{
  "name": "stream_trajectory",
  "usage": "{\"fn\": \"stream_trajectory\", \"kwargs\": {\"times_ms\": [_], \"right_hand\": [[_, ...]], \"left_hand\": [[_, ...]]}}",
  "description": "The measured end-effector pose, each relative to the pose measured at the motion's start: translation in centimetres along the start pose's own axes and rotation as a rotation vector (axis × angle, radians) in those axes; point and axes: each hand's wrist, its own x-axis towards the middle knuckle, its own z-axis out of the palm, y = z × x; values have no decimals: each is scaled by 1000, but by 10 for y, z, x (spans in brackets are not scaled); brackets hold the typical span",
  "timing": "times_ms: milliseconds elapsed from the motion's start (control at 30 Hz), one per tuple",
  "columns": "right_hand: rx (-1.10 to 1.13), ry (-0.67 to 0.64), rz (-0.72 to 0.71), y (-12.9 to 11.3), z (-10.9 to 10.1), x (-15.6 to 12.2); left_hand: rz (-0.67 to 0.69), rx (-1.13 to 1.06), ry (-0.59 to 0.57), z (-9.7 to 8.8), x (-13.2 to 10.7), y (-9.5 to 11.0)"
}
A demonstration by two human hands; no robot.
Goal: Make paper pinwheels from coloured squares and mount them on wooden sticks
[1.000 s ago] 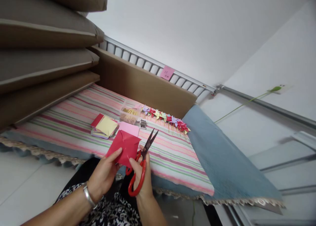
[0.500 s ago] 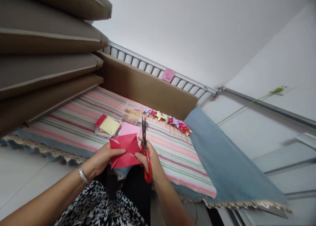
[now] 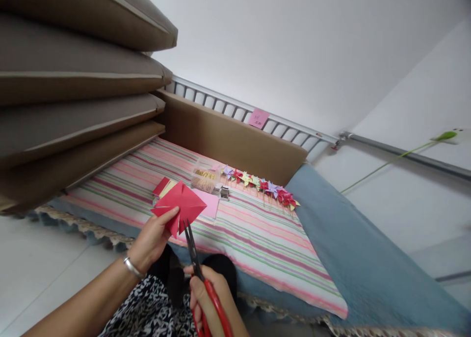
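Note:
My left hand (image 3: 154,236) pinches a red paper square (image 3: 182,201) by its near left side, thumb on top. Slits run inward from the paper's corners, and it is turned so a corner points right. In my right hand (image 3: 211,290) is a pair of scissors (image 3: 194,252) with red handles and dark blades. The blades are slightly parted, their tips at the paper's lower right edge. Behind the red paper lie a stack of coloured paper (image 3: 162,186) and a pink sheet (image 3: 208,203), both partly covered.
A clear box (image 3: 204,174) of small gold-coloured pieces and a small clear case (image 3: 224,193) lie on the striped cloth (image 3: 265,244). Beyond are several paper pinwheels (image 3: 265,185) on sticks, before a brown board (image 3: 228,136). Stacked cushions (image 3: 84,91) rise at left.
The red paper has been turned and lifted away from my right hand, held now by my left alone. The scissors have swung from upright down to the paper's edge. The view has shifted.

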Motion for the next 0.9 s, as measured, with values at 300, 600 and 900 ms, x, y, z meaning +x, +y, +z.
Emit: {"fn": "stream_trajectory", "kwargs": {"times_ms": [300,600,900], "right_hand": [[-82,44,47,-11,-1,1],[-112,61,-16,-12,0,4],[-105,65,-37,-5,-7,-1]], "left_hand": [[-31,-98,13,11,-10,-2],[-47,-110,-1,16,-16,-3],[80,6,-35,17,-20,-2]]}}
